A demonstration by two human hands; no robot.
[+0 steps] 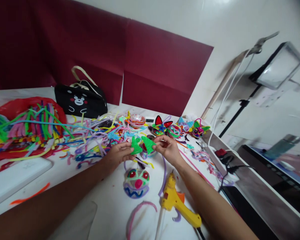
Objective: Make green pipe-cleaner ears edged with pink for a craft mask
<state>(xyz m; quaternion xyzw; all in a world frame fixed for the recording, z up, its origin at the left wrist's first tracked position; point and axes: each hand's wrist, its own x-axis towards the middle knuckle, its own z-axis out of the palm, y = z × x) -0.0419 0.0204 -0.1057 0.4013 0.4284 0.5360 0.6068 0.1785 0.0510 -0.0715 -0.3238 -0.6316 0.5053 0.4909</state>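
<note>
My left hand [122, 151] pinches a green triangular piece [136, 145] that looks made of pipe cleaner. Between the fingers of my right hand [167, 148] is a second green triangle [147, 145]; the two pieces are held side by side above the table. Below them on the white surface lies a round face [137, 182] formed of pipe cleaners, with red eyes, a pink nose and a blue zigzag mouth. A yellow hot glue gun [178, 201] rests under my right forearm, its nozzle pointing away from me.
Loose pipe cleaners [100, 133] spread across the table, with a bundle [37, 125] on a red bag at left. Finished-looking faces [162, 128] stand at the back. A black pouch [81, 100], white box [17, 178], power strip [221, 160] and phone-like black slab [247, 210] surround the work.
</note>
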